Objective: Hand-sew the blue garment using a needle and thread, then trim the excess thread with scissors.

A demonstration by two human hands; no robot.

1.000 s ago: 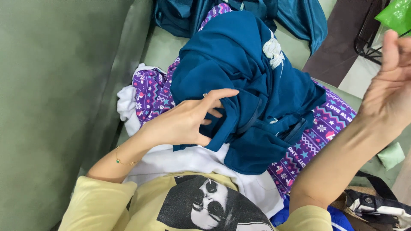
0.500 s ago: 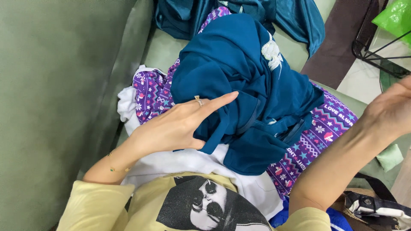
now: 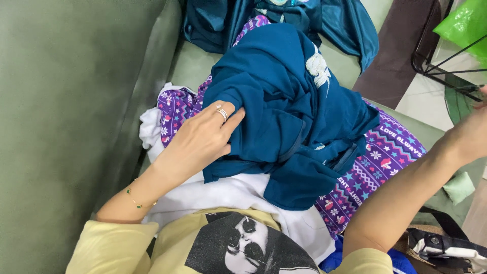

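A crumpled teal garment [image 3: 284,111] with a white print lies on top of a purple patterned cloth [image 3: 378,157] and a white cloth [image 3: 238,195] in my lap. My left hand [image 3: 200,139], with rings on one finger, grips a fold at the teal garment's left edge. My right forearm reaches out to the right; only the wrist and the heel of my right hand [image 3: 474,129] show at the frame's edge, so I cannot see its fingers.
I sit on a green sofa [image 3: 66,101]. More teal fabric [image 3: 335,20] is heaped at the top. A brown cloth [image 3: 395,56], a black wire rack [image 3: 446,66] and a green plastic bag [image 3: 464,25] lie at the upper right. A bag with black straps [image 3: 441,246] sits at the lower right.
My left hand has closed from spread fingers onto the teal garment's left fold. My right hand has swung down and right, mostly out of view.
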